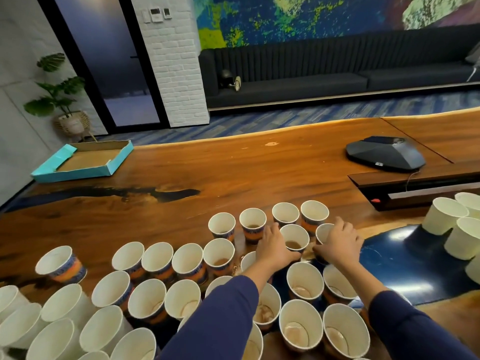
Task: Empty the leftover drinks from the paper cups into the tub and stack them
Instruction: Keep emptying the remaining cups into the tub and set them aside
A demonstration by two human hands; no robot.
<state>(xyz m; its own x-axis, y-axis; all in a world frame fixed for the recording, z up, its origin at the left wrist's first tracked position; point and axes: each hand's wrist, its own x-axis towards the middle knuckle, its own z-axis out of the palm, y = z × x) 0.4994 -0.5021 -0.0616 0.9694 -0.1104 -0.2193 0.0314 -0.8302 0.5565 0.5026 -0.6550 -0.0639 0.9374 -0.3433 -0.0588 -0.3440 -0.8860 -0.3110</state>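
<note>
Several paper cups with orange-and-blue print stand crowded on the wooden table, many with brown drink left in the bottom. My left hand is curled round the left side of one such cup holding brown liquid. My right hand grips a neighbouring cup just to the right, mostly hiding it. Both arms wear dark blue sleeves. No tub is in view.
Plain white cups lie and stand at the right edge on a dark blue patch. A black conference speaker sits far right. A teal cardboard tray rests at the table's far left corner. A raised wooden ledge runs beside the speaker.
</note>
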